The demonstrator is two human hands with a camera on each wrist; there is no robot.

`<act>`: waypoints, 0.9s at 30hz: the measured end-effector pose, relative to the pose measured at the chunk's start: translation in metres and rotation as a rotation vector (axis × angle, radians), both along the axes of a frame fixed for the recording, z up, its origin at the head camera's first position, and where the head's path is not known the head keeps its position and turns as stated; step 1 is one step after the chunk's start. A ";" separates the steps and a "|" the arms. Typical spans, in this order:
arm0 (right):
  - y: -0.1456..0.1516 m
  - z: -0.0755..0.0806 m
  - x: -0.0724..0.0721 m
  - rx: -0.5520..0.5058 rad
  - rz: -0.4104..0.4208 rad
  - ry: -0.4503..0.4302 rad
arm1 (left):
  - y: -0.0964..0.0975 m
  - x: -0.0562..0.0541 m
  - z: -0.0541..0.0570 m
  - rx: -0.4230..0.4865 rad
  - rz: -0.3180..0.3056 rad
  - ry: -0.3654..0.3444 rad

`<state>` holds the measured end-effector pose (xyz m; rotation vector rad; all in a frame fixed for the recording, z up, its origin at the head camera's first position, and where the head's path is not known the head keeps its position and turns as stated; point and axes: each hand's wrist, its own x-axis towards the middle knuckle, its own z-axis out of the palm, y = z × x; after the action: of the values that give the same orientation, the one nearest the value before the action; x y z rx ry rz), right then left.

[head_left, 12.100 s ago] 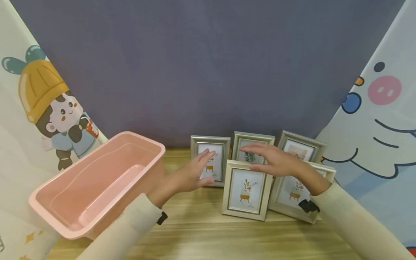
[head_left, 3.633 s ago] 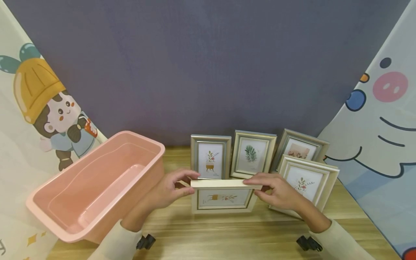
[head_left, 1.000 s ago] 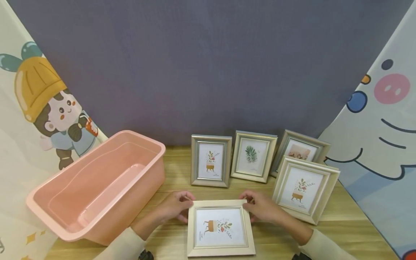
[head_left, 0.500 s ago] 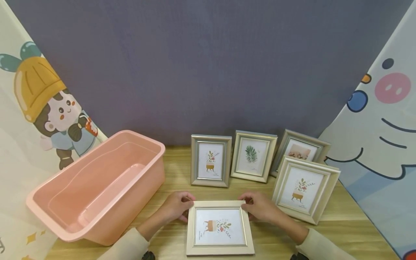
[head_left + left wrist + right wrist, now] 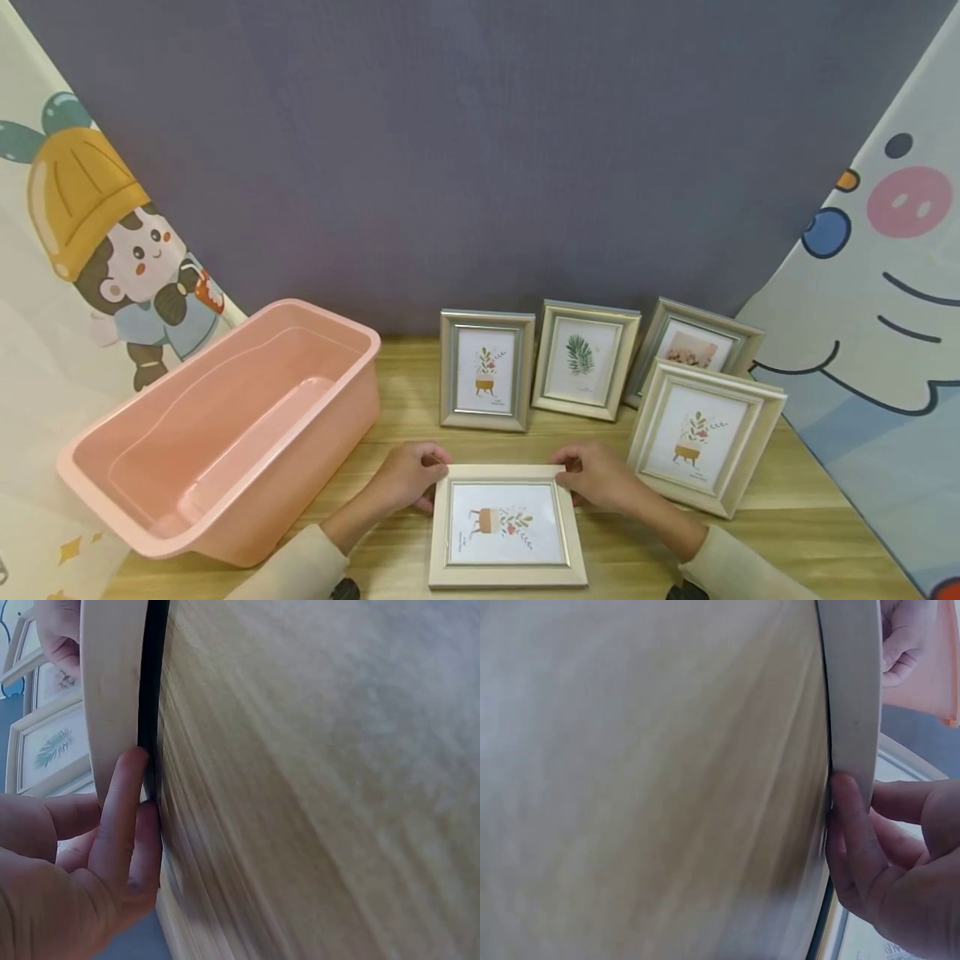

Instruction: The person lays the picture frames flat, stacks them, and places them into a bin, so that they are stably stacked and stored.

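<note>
A cream picture frame [image 5: 507, 575] with a flower-pot print lies face up near the table's front, its picture turned sideways. My left hand [image 5: 405, 477] pinches its far left corner, thumb on top. At the far right corner my right hand [image 5: 597, 477] pinches it the same way. In the left wrist view, the left fingers [image 5: 120, 817] bear on the frame's side edge [image 5: 112, 682], close to the wood. The right wrist view has the right fingers [image 5: 859, 832] against the opposite edge [image 5: 855, 682]. The frame's underside is hidden.
A pink plastic bin [image 5: 300, 450] stands on the left. Behind my hands, upright picture frames include a grey-gold one [image 5: 447, 371], a palm-leaf one [image 5: 577, 408], a partly hidden one [image 5: 660, 321] and a cream one [image 5: 716, 500]. A dark grey cloth [image 5: 480, 167] hangs behind the wooden table [image 5: 405, 550].
Over the sequence, the cream frame left its upright place before the others, was turned sideways and came down flat near me. In the last second it has hardly moved; both hands keep hold.
</note>
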<state>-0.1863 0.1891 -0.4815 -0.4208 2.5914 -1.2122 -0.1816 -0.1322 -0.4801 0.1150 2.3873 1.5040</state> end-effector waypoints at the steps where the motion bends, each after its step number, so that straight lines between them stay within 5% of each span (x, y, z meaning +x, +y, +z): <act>1: 0.000 0.000 0.000 -0.003 0.005 0.000 | 0.000 0.000 0.000 -0.018 -0.005 0.016; 7: 0.000 -0.001 -0.002 -0.003 0.021 -0.002 | 0.000 0.001 0.001 -0.082 -0.025 0.084; 19: 0.003 -0.001 -0.003 0.006 0.041 -0.015 | 0.002 0.000 0.004 -0.091 -0.035 0.068; 27: 0.009 0.008 -0.008 0.036 0.051 0.073 | 0.005 -0.005 0.012 -0.308 -0.093 0.271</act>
<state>-0.1943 0.1981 -0.4732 -0.5305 2.6420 -1.1522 -0.1865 -0.1276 -0.4681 0.3742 2.7520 1.1227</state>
